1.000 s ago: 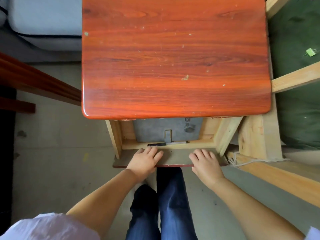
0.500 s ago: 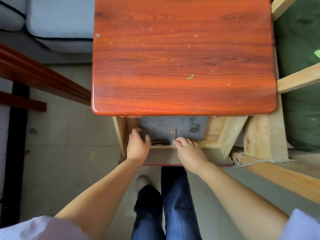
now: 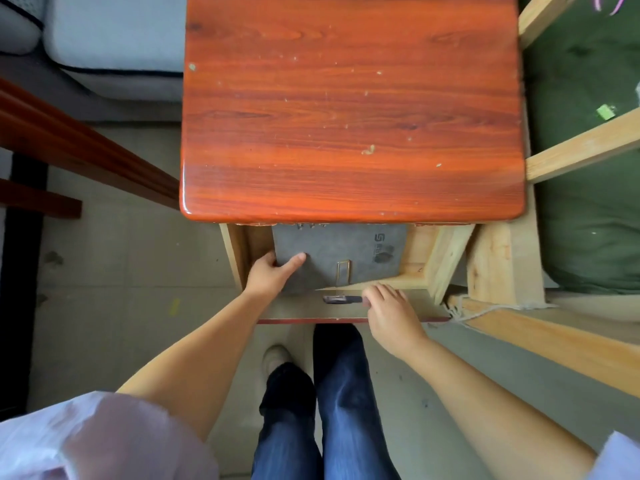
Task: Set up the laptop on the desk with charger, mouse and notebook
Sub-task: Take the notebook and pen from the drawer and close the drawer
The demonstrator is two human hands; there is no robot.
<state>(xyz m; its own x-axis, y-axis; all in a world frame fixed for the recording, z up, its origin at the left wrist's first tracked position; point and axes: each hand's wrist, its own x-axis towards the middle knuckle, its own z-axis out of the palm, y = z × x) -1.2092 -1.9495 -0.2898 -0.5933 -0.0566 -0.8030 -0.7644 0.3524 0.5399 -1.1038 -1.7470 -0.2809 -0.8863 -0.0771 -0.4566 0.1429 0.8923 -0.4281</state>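
Observation:
The grey notebook (image 3: pixel 339 251), with a gold loop on its cover, lies in the open drawer (image 3: pixel 412 282) under the red wooden desk (image 3: pixel 346 116). My left hand (image 3: pixel 270 275) grips the notebook's near left corner, thumb on top, and that corner is raised over the drawer's front rail. My right hand (image 3: pixel 391 313) pinches the right end of a dark pen (image 3: pixel 341 299) above the drawer's front panel. The notebook's far edge is hidden under the desktop. No laptop, charger or mouse is in view.
A pale wooden frame (image 3: pixel 502 265) with a frayed string stands right of the drawer, green fabric (image 3: pixel 588 202) behind it. A dark red beam (image 3: pixel 86 150) runs at the left, a grey cushion (image 3: pixel 114 46) at the far left. My legs (image 3: pixel 329 393) are below the drawer.
Both hands left the drawer's front edge and reached in. The left hand took the notebook's corner and drew it forward; the right hand picked up the pen and pulled it toward me.

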